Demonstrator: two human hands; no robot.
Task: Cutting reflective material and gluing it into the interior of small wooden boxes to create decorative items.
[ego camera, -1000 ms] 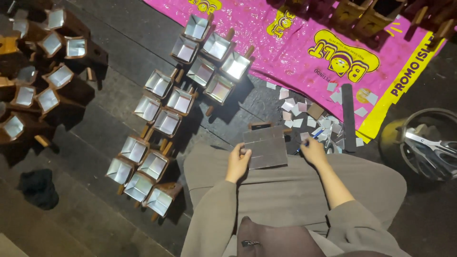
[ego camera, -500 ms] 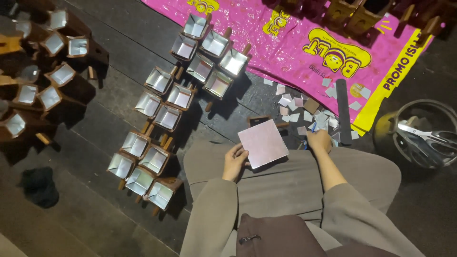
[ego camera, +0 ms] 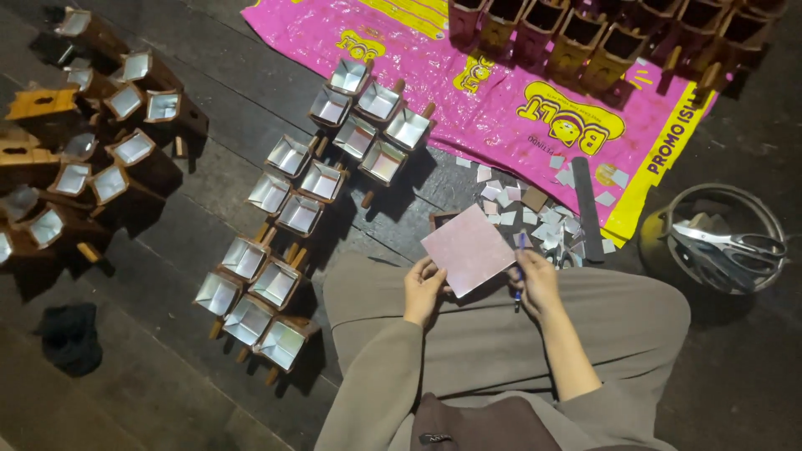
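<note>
We pinch a pale square sheet (ego camera: 468, 249) between our left hand (ego camera: 423, 288) and our right hand (ego camera: 536, 282), which also grips a blue pen (ego camera: 520, 271), with many lined wooden boxes (ego camera: 276, 284) finished at centre left, cut squares (ego camera: 535, 209) right of centre and unlined boxes (ego camera: 585, 38) waiting at the upper right.

Counts, head view:
- hands: 2, left hand (ego camera: 423, 288) and right hand (ego camera: 537, 282)
- pale square sheet (ego camera: 468, 249): 1
- blue pen (ego camera: 520, 269): 1
- wooden boxes with shiny lining (ego camera: 288, 217), middle cluster: about 16
- same kind of lined boxes, left cluster (ego camera: 92, 142): roughly 10, some too dark to separate
- dark unlined boxes (ego camera: 585, 38) along the top edge: at least 8
- pink plastic sheet (ego camera: 468, 92): 1
- scissors (ego camera: 735, 242): 1 pair, in 1 round container (ego camera: 773, 225)
- dark flat bar (ego camera: 587, 209): 1
- small paper scraps (ego camera: 535, 213): too many to count
- black cloth (ego camera: 71, 334): 1
</note>
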